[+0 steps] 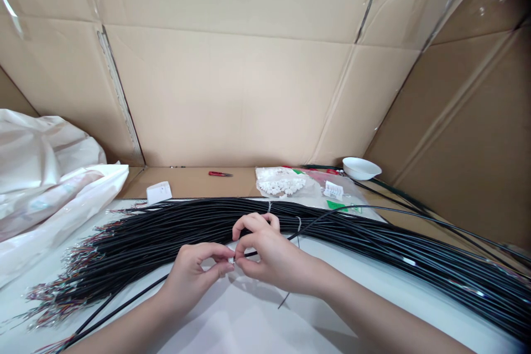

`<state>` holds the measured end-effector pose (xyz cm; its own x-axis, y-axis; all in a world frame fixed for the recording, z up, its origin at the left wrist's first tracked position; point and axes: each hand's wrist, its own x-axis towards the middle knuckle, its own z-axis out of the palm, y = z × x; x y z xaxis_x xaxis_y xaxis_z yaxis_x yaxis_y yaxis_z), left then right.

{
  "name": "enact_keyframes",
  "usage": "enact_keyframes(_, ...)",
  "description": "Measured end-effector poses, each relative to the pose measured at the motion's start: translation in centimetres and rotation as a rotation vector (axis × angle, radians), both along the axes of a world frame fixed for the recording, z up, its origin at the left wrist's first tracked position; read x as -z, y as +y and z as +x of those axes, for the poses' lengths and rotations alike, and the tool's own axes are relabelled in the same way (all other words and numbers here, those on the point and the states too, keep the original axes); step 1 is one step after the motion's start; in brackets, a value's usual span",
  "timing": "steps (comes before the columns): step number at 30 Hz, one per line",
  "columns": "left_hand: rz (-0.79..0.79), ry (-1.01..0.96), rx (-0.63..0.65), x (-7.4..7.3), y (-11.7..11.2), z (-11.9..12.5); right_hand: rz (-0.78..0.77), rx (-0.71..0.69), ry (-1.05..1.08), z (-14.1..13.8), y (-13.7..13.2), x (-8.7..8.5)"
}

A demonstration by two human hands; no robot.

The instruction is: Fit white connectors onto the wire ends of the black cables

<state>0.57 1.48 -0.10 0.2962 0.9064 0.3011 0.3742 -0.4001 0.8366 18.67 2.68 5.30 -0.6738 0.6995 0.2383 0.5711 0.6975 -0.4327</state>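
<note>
1. The left hand (191, 272) is closed in a pinch, with thumb and forefinger gripping a tiny white part (231, 259). It is too small to identify exactly.
2. The right hand (265, 249) is also closed, its fingertips (241, 243) pinching at the same spot from the other side. Two pinches meeting like this probably steady something too small for one hand.
3. A lone black cable (269, 253) runs through the pinch, from low on the left up toward the right. It lies apart from the others, seemingly so that it can be handled alone.
4. Directly beyond the hands, a thick bundle of black cables (174, 227) lies across a white surface (232, 321). The cables run side by side, which probably stops them tangling.
5. Two white ties (298, 225) circle the bundle near the hands, apparently holding it together.
6. At the left, the cables end in a fan of fine coloured wires (53, 298), spread loosely and easy to reach.
7. Farther ahead, a clear bag of small white plastic parts (280, 182) lies beside a red-handled cutter (219, 173) and a white bowl (360, 168), all within arm's reach on brown cardboard (191, 182).
8. A white plastic sack (45, 188) is heaped at the far left, and large cardboard sheets (228, 94) stand behind everything like a wall.
</note>
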Motion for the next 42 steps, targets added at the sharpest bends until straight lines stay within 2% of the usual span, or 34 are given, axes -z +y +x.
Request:
enact_keyframes(5,-0.030,-0.034,-0.027,0.0,0.0,-0.1,0.081,0.053,0.017,-0.4,-0.1,0.5)
enact_keyframes(11,-0.111,-0.167,-0.089,0.1,0.2,-0.1,0.378,0.046,0.062,-0.6,0.2,1.6)
enact_keyframes(16,-0.145,-0.222,-0.077,0.1,0.3,-0.1,0.490,0.021,0.089,-0.6,0.4,2.1)
enact_keyframes(26,-0.109,-0.223,-0.088,0.0,0.2,0.0,0.518,0.037,0.091,-0.7,0.2,2.2)
enact_keyframes(35,-0.036,-0.159,-0.104,0.0,0.1,-0.2,0.438,0.031,0.162,-0.9,-0.1,2.4)
enact_keyframes(42,-0.025,-0.185,-0.114,0.1,0.0,-0.3,0.350,0.043,0.225,-1.0,-0.2,2.4)
